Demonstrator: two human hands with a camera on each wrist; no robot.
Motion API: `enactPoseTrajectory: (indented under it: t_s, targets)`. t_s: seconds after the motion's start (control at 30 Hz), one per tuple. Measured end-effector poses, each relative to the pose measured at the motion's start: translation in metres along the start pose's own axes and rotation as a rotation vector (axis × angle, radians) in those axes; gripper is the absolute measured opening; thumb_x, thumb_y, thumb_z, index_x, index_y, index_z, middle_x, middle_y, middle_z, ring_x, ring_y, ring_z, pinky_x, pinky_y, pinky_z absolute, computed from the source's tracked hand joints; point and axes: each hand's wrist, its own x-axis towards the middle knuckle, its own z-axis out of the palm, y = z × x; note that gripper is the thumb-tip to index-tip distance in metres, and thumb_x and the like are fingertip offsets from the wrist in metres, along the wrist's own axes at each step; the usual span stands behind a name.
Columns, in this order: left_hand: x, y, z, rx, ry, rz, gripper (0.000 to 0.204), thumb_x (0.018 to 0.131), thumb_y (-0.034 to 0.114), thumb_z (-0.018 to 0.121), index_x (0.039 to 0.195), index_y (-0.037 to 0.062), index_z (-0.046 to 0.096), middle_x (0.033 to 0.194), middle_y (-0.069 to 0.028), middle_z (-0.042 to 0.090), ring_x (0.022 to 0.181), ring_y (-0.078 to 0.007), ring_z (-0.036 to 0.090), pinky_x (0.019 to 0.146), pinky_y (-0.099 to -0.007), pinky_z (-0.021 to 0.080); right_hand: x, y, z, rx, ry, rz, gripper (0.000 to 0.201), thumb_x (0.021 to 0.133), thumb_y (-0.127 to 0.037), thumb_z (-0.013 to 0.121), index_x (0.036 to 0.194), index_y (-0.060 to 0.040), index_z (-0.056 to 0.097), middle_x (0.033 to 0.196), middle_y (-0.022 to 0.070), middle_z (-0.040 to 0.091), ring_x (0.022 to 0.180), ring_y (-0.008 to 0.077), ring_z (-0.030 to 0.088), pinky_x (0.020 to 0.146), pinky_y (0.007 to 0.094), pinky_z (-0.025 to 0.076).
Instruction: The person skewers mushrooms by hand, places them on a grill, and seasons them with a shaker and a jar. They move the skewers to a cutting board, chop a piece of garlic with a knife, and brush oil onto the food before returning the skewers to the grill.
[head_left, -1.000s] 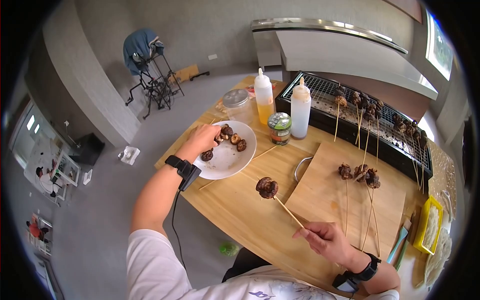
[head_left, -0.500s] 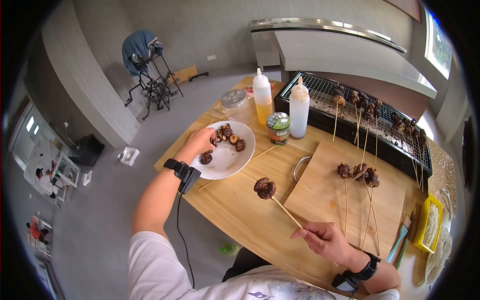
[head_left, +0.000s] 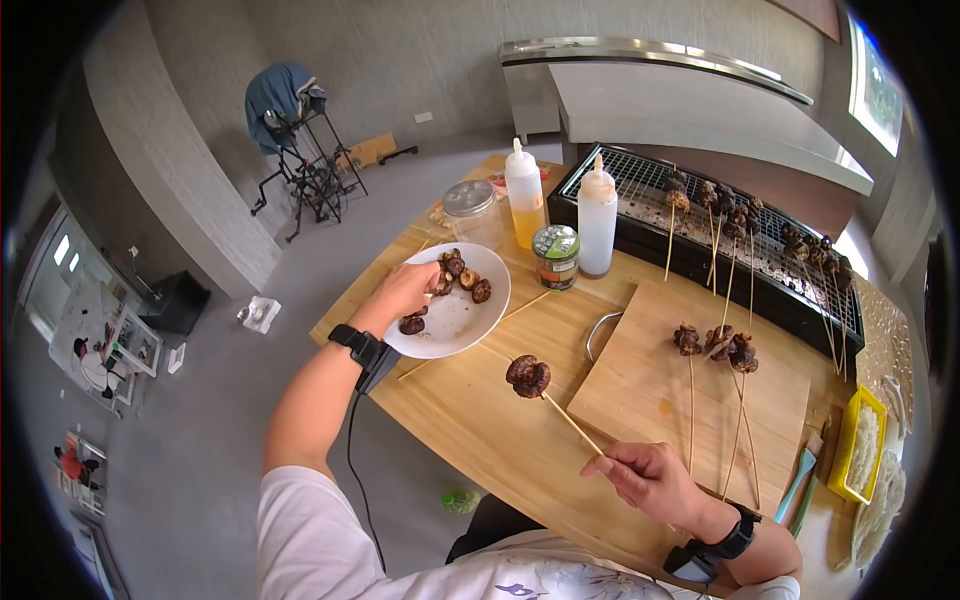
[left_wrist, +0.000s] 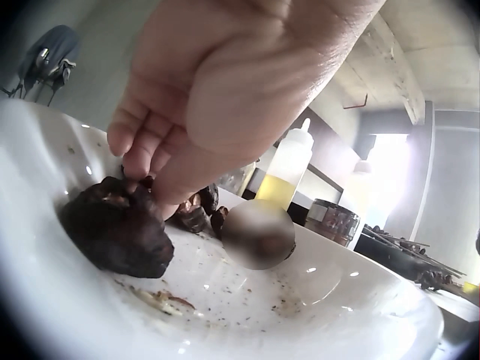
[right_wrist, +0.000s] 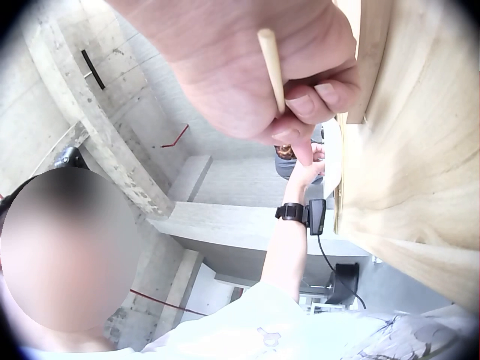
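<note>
My left hand [head_left: 402,290] reaches down into a white plate [head_left: 462,340], thumb and fingers pinching at a mushroom; their tips are partly hidden. In the left wrist view a large dark mushroom [left_wrist: 120,232] lies right at those fingertips. Several more browned mushrooms [head_left: 468,278] sit on the plate's far side. With my right hand [head_left: 650,482] I grip a bamboo skewer [head_left: 572,422] near its lower end. Its upper end carries browned mushroom [head_left: 528,376] and points up and left over the table. The skewer's blunt end [right_wrist: 267,45] sticks out of my fist in the right wrist view.
Loaded skewers lie on a wooden board [head_left: 620,375] and on a black grill [head_left: 640,220]. Two squeeze bottles [head_left: 597,225], a lidded jar [head_left: 472,210] and a small tub [head_left: 556,262] stand behind the plate. At right are a brush [head_left: 797,480] and a yellow tray [head_left: 848,480].
The near mushroom on the plate has shifted slightly toward me and turned, while my left fingers work among the mushrooms. My right hand and its skewer stay almost still.
</note>
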Motion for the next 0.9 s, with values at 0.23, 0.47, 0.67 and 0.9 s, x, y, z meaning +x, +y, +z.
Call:
enactPoseTrajectory:
  t_s: [0.23,0.47,0.67,0.9]
  targets:
    - [-0.008,0.016,-0.019,-0.299,0.146,-0.17,0.018,0.071,0.002,0.065,0.085,0.0041,0.053,0.073,-0.0091,0.06,0.072,-0.0194,0.061,0.065,-0.0328,0.047,-0.001,-0.002,0.0,-0.022,0.001,-0.017,0.019,0.092,-0.016,0.05,0.092,-0.0047,0.065,0.055,0.0013,0.043,0.049,0.0066,0.035,0.045,0.024,0.033]
    - [-0.023,0.023,-0.007,-0.287,0.026,-0.039,0.01,0.071,0.005,0.066,0.078,0.0036,0.059,0.074,-0.0093,0.063,0.073,-0.02,0.061,0.067,-0.0308,0.047,-0.003,-0.005,0.006,-0.055,-0.01,-0.055,0.019,0.092,-0.016,0.049,0.092,-0.0052,0.065,0.055,0.0011,0.043,0.048,0.0055,0.036,0.045,0.0237,0.032]
    - [-0.027,0.031,-0.001,-0.459,-0.127,-0.141,0.01,0.071,0.008,0.064,0.08,0.0046,0.063,0.075,-0.0102,0.063,0.074,-0.0226,0.061,0.067,-0.0322,0.047,-0.005,-0.005,0.01,-0.079,-0.02,-0.059,0.02,0.092,-0.017,0.049,0.093,-0.006,0.065,0.053,-0.0004,0.041,0.048,0.0053,0.034,0.045,0.0235,0.031]
    - [-0.04,0.036,-0.002,-0.126,-0.059,0.143,0.014,0.068,0.01,0.064,0.08,0.0035,0.066,0.081,-0.0142,0.059,0.079,-0.0299,0.059,0.07,-0.0364,0.046,-0.005,-0.003,0.012,-0.098,-0.024,-0.085,0.019,0.091,-0.017,0.049,0.093,-0.0065,0.065,0.052,-0.0006,0.039,0.048,0.0057,0.033,0.045,0.0242,0.031]
